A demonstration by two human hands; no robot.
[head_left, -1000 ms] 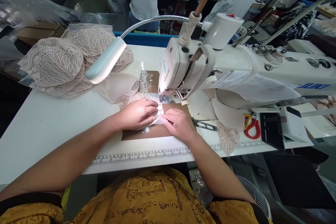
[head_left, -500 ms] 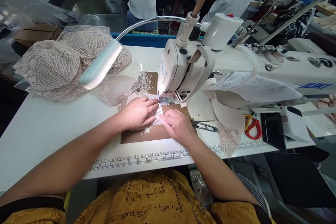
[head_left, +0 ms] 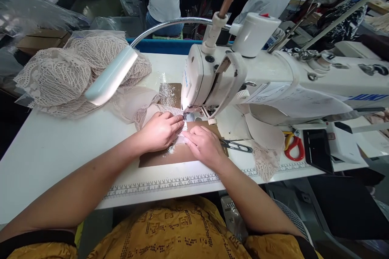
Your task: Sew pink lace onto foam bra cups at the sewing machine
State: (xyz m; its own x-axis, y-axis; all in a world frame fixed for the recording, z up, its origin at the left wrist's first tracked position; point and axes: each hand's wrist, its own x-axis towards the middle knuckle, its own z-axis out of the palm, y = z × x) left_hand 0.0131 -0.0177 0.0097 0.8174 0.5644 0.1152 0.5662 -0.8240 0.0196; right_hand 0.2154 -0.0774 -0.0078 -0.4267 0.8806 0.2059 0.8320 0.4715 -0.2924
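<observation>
A piece of pale lace fabric (head_left: 152, 111) lies under the needle end of a white sewing machine (head_left: 197, 79). My left hand (head_left: 159, 131) rests flat on this fabric, fingers stretched toward the presser foot (head_left: 184, 116). Just right of and nearer me than the needle, my right hand (head_left: 204, 146) pinches the fabric's edge between thumb and fingers. Part of the fabric is hidden under both hands. Beneath them is a shiny brown sheet (head_left: 158, 158) on the white table (head_left: 75, 145). A dark slotted tool (head_left: 238, 146) lies beside my right hand.
Bundled lace (head_left: 60, 75) fills the back left, under a lamp (head_left: 112, 75) on a bendable neck. To the right are more lace pieces (head_left: 267, 158), red-and-yellow scissors (head_left: 294, 147) and a black phone-like device (head_left: 317, 151). A ruler strip (head_left: 170, 184) runs along the front edge. Two people sit beyond.
The fabric between my hands has shifted slightly at the needle, with less of its white edge showing. My hands keep nearly the same places; the whole view has moved a little.
</observation>
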